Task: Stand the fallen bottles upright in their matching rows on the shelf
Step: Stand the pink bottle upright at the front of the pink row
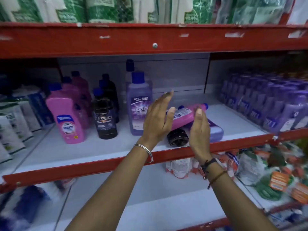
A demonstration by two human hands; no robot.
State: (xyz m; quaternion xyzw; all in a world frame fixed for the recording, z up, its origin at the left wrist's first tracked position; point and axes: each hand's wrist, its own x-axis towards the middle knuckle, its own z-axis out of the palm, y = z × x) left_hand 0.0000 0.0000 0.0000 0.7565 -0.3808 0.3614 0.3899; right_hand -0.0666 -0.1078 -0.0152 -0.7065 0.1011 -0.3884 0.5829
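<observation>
The red-edged shelf (83,147) with its white board fills the view. Ahead of both hands and off to the left stand the upright rows: pink bottles (66,117), dark bottles (105,119) beside them, then a tall purple bottle (139,104) just beyond the left hand's knuckles. Well to the right of the right hand sits a packed block of purple bottles (266,104), blurred at this edge.

Between and behind the two hands lies the fallen heap. A purple bottle (215,130) lies flat on the board, just past the right hand. A pink bottle (186,115) rests tilted across it, its blue cap pointing away to the right. A dark bottle (177,137) lies with its base toward the front edge, low between the wrists.

The left hand (158,119) is spread flat, fingers together and raised, its thumb close to the pink bottle's label end. The right hand (199,130) stands edge-on, fingers straight, nothing in its grip; whether its palm touches the pink bottle I cannot quite tell. Neither hand clasps anything.
</observation>
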